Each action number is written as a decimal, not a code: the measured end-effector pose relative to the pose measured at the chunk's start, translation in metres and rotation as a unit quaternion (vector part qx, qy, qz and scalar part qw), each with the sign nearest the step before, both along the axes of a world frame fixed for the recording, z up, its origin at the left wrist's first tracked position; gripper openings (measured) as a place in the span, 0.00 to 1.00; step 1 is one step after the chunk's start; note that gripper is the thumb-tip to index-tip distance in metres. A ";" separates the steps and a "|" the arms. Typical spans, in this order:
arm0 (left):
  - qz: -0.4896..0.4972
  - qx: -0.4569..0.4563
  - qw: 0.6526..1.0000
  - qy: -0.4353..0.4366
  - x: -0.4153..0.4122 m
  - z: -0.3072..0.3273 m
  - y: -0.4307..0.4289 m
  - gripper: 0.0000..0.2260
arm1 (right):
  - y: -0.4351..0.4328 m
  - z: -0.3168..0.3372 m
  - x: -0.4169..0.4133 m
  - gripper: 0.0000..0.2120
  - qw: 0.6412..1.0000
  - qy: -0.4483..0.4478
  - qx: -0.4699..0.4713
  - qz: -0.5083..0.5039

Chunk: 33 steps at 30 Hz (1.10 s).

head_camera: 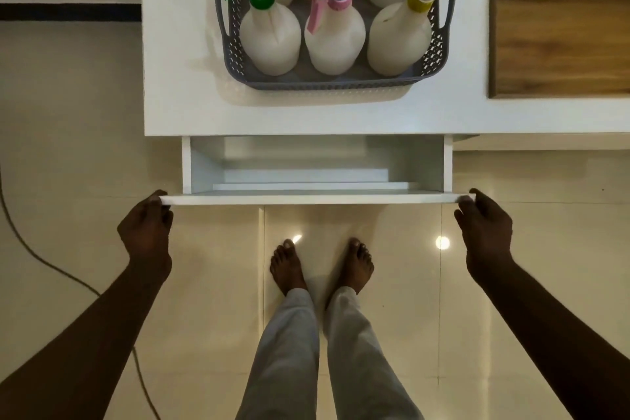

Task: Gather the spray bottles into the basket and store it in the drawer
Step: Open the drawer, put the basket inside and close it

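Observation:
A grey perforated basket (327, 83) stands on the white cabinet top (177, 95). Several white spray bottles stand upright in it: one with a green collar (271, 41), one with a pink and blue trigger (334, 41), one with a yellow collar (397, 41), and more behind them. Below the top, a white drawer (317, 198) is pulled partly out, and the part of its inside that shows holds nothing. My left hand (146, 228) grips the left end of the drawer front. My right hand (485, 225) grips the right end.
My bare feet (320, 266) stand on glossy beige floor tiles just in front of the drawer. A dark cable (51, 266) runs across the floor at the left. A wooden surface (562, 20) adjoins the cabinet top at the right.

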<state>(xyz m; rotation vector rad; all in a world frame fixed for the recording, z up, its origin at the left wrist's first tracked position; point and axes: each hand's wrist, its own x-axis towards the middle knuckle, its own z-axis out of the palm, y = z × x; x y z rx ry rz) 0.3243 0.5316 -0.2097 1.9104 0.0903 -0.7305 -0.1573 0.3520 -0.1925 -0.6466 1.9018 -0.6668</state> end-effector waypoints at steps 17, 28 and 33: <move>0.011 0.062 0.996 0.062 -0.032 0.005 0.147 0.17 | 0.137 -0.001 -0.044 0.21 0.996 0.057 0.063 -0.033; -0.010 0.133 0.988 0.080 -0.044 0.013 0.171 0.15 | 0.165 0.004 -0.057 0.22 0.992 0.064 0.108 -0.028; -0.126 0.239 0.962 -0.044 -0.024 0.026 0.146 0.13 | 0.144 0.022 -0.050 0.20 0.990 0.098 0.102 0.005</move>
